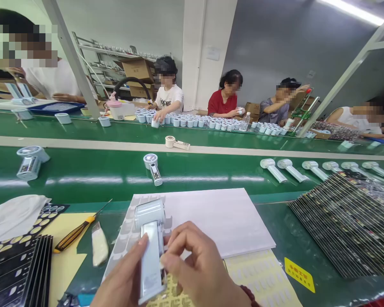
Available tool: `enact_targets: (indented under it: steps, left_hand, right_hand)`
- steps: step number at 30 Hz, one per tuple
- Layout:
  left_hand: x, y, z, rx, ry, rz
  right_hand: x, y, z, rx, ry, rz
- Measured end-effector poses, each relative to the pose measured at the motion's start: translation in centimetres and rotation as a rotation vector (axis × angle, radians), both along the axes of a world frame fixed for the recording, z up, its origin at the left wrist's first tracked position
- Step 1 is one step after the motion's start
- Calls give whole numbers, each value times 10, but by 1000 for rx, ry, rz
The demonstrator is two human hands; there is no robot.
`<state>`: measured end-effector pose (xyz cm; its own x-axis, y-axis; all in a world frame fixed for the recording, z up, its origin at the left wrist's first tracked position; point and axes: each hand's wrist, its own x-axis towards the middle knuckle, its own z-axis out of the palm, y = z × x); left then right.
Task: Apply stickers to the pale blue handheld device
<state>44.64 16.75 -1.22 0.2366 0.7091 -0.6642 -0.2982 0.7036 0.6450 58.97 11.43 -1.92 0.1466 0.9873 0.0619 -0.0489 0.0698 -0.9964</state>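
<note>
Right, the left hand (123, 283) grips the pale blue-white handheld fan w/ a round head and flat handle (150, 247) from below at approx 6 o'clock in the head view, low centre, above the white sheet of peel-off stickers (121, 238). The right hand (198, 266) pinches at the handle's right edge, thumb & forefinger closed on it; whether a sticker sits between them I can't tell. To do this well, I'd judge: keep the left grip steady, line the piece up w/ the handle edge first, then press down evenly so no bubbles or skew. The fan looks glossy plastic, ribbed round head tilted toward 12 o'clock, handle face smooth & reflective. At 9 o'clock lies a yellow-and-black handled screwdriver (78, 232); at 12, the green conveyor belt (192, 172) carries more fans.
</note>
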Motion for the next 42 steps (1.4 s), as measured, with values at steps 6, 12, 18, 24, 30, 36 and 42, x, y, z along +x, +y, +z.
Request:
enact_targets:
  steps: [6,12,18,24,30,36,42]
  left_hand:
    - [-18,70,22,207,154,-116]
    - [-23,195,16,433,380,-17]
    - [-24,264,-4,552,684,-36]
    - [19,269,-11,790,1030,-94]
    - [84,258,-34,591,946,-358]
    - [77,226,-6,433,485,-252]
    - [26,128,52,444,139,-137]
  right_hand:
    - [33,35,-17,-63,-652,-58]
    - [28,72,-49,-29,-1022,30]
    - [8,84,-73,63,-1231,86]
    - [10,89,-59,-10,-1132,22]
    - [7,91,-56,-29,-1064,-7]
    - [6,89,-64,-31,-971,-37]
    - [11,91,-58,-46,-540,-171]
